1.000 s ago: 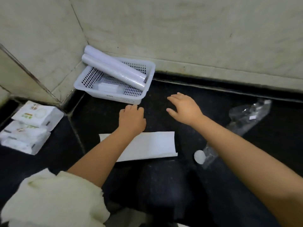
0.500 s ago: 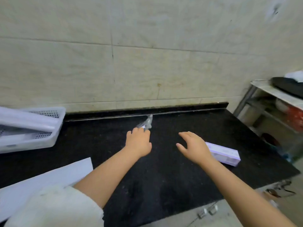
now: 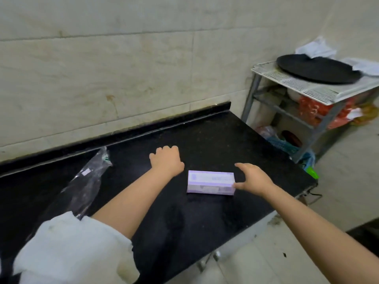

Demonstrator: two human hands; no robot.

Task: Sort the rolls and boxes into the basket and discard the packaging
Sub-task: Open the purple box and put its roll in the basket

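Observation:
A small purple and white box [image 3: 211, 182] lies flat on the black counter [image 3: 205, 140]. My right hand [image 3: 253, 178] is at the box's right end, fingers spread, thumb touching its near right corner, not closed round it. My left hand [image 3: 167, 162] rests on the counter just left of and behind the box, fingers curled down, holding nothing. A crumpled clear plastic wrapper [image 3: 86, 183] lies on the counter to the left, partly under my left sleeve. The basket and rolls are out of view.
The counter ends close to the right of the box. Beyond it stands a metal rack [image 3: 307, 93] with a black round tray [image 3: 315, 68] and papers on top, bags on its lower shelves. A tiled wall [image 3: 123, 68] runs behind the counter.
My view has swung right: the basket with rolls and the white sheet have left the frame. Both hands moved right along the counter, and my right hand has reached the box's right end.

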